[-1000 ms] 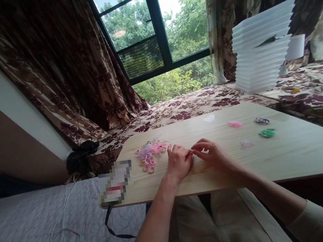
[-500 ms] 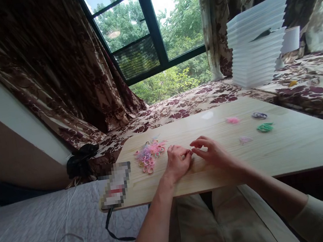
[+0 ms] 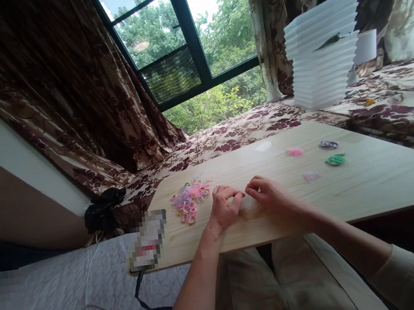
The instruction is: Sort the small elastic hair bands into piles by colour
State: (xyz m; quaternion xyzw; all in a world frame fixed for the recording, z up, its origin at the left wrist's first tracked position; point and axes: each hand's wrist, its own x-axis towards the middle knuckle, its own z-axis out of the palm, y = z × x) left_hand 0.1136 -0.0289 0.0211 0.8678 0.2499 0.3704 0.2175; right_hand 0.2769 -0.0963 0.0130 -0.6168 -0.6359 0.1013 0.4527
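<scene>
My left hand (image 3: 227,205) and my right hand (image 3: 265,191) are close together over the light wooden table (image 3: 379,188), their fingertips almost meeting. The fingers of both are curled in a pinch; anything held between them is too small to make out. Just left of my left hand lies a mixed pile of small coloured hair ties (image 3: 188,203), mostly pink and lilac. To the right of my right hand are separate little groups: a pink bunch (image 3: 294,152), a pale pink one (image 3: 311,176), a green one (image 3: 335,159) and a purple one (image 3: 328,144).
A blurred-out flat device (image 3: 147,241) with a black strap lies at the table's left corner. Behind the table stands a tall white pleated stack (image 3: 324,58) on a flowered ledge (image 3: 242,132). A quilted bed surface (image 3: 94,286) with a cable is at the left.
The view has shifted slightly. The fingers of my right hand have drawn closer together, and a small gap shows between my two hands. The groups on the table lie as before.
</scene>
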